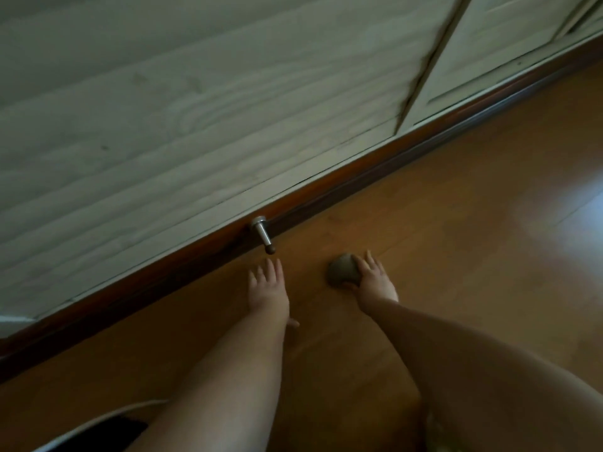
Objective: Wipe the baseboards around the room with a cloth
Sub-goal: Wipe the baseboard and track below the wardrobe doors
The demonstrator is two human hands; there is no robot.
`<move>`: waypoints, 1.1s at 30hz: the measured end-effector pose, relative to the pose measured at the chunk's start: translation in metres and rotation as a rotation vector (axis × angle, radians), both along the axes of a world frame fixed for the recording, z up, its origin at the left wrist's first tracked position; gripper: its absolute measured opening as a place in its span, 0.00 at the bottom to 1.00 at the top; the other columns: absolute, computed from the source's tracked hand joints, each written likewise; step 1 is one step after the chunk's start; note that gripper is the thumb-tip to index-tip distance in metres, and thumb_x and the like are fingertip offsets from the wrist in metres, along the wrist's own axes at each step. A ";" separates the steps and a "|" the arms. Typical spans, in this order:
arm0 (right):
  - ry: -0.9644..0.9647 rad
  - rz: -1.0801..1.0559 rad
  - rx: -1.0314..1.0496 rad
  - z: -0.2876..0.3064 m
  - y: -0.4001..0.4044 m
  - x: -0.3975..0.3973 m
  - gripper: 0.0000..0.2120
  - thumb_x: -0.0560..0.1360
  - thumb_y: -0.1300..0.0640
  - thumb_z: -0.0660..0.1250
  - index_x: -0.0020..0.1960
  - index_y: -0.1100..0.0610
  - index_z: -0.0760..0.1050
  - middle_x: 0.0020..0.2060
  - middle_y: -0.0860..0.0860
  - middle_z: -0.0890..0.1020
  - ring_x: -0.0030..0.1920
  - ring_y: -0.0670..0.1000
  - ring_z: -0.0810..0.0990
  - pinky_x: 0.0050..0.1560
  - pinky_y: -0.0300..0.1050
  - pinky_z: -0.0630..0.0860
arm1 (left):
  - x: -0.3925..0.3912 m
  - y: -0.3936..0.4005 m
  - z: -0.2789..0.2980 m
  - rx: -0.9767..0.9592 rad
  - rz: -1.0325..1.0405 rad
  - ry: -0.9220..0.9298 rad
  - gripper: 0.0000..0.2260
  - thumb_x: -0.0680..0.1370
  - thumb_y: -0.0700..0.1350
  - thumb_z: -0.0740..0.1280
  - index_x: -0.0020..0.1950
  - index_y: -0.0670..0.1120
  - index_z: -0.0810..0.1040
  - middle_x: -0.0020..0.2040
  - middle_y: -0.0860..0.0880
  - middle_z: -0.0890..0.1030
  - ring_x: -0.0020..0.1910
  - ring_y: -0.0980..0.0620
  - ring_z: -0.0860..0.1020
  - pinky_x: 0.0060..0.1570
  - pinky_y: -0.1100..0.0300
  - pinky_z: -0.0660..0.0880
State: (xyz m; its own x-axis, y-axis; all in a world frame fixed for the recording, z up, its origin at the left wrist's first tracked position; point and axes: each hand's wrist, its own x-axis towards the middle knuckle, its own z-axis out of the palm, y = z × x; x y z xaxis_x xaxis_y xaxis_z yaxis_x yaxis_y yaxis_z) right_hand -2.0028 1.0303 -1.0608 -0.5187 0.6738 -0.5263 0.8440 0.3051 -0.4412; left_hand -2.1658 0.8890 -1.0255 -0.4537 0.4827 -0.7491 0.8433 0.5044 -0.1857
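Resting flat on the wooden floor [456, 197], the left hand [266, 288] lay with fingers spread, holding nothing. The right hand [372, 278] gripped a balled grey cloth [342, 272] on the floor near the dark baseboard [326, 187]. A metal doorstop [262, 234] jutted from the baseboard beneath pale panelled wall [163, 125]. No writing was legible.
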 end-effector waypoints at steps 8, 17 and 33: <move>0.391 -0.180 0.219 -0.059 -0.038 0.016 0.31 0.78 0.48 0.67 0.78 0.46 0.59 0.76 0.43 0.61 0.78 0.44 0.54 0.75 0.45 0.52 | -0.010 -0.030 -0.056 0.182 -0.044 -0.115 0.68 0.62 0.73 0.72 0.75 0.46 0.23 0.74 0.46 0.23 0.75 0.46 0.26 0.76 0.43 0.35; 0.555 -0.203 0.018 -0.031 -0.031 -0.029 0.29 0.75 0.49 0.72 0.73 0.50 0.69 0.69 0.46 0.73 0.68 0.45 0.70 0.69 0.46 0.69 | -0.002 -0.020 -0.050 0.112 -0.047 -0.076 0.67 0.64 0.70 0.74 0.73 0.43 0.23 0.75 0.40 0.24 0.75 0.41 0.27 0.77 0.41 0.38; 0.543 -0.013 0.015 -0.036 -0.031 -0.121 0.21 0.72 0.53 0.76 0.62 0.52 0.74 0.57 0.48 0.79 0.57 0.46 0.76 0.59 0.40 0.73 | -0.002 -0.019 -0.052 0.095 -0.136 -0.024 0.66 0.66 0.74 0.69 0.75 0.39 0.26 0.77 0.37 0.28 0.77 0.37 0.31 0.76 0.36 0.43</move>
